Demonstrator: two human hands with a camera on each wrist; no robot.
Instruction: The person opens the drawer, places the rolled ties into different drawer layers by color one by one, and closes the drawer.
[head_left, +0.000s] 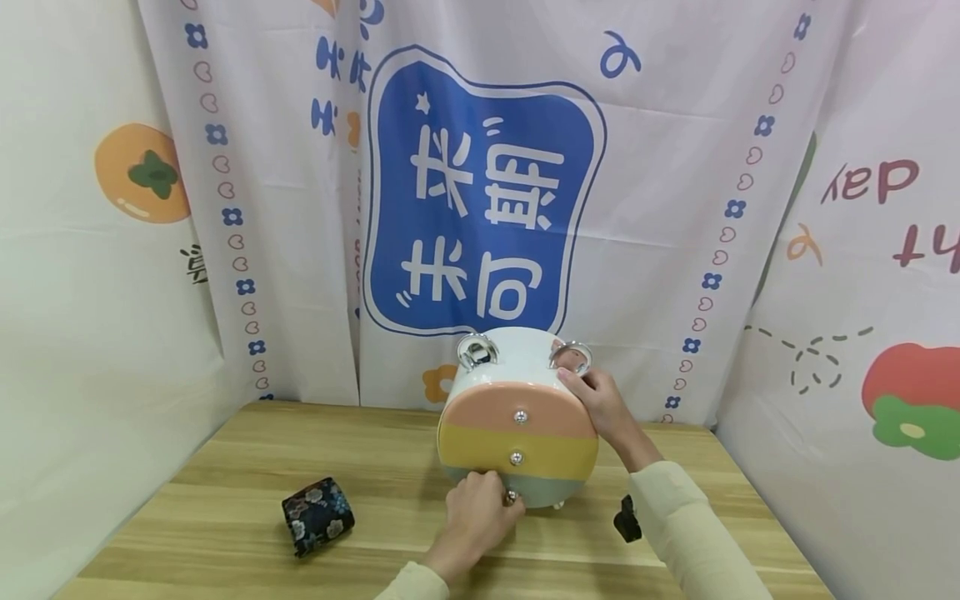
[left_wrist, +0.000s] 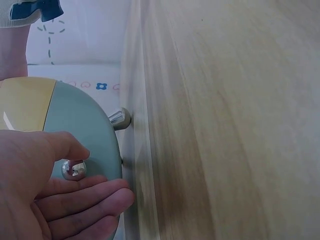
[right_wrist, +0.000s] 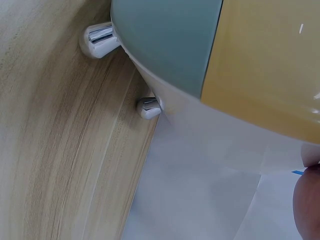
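A round-fronted drawer box (head_left: 480,442) stands on the table, with pink, yellow and grey-green drawer fronts, each with a silver knob, and two chrome ear-like rings on top. At the lowest drawer, my left hand (head_left: 478,512) has its thumb and index finger on either side of the knob (left_wrist: 74,171), pinching it. That grey-green front (left_wrist: 80,107) looks closed in the left wrist view. My right hand (head_left: 603,404) rests against the box's upper right side, fingertips near the right ring (head_left: 572,356). Only part of a finger (right_wrist: 307,202) shows in the right wrist view.
A dark floral folded pouch (head_left: 318,517) lies on the table to the left. Beside the right sleeve is a small black object (head_left: 627,520), its kind unclear. Short chrome feet (right_wrist: 100,41) hold the box off the wooden table (head_left: 390,442). Printed curtains (head_left: 652,250) hang behind.
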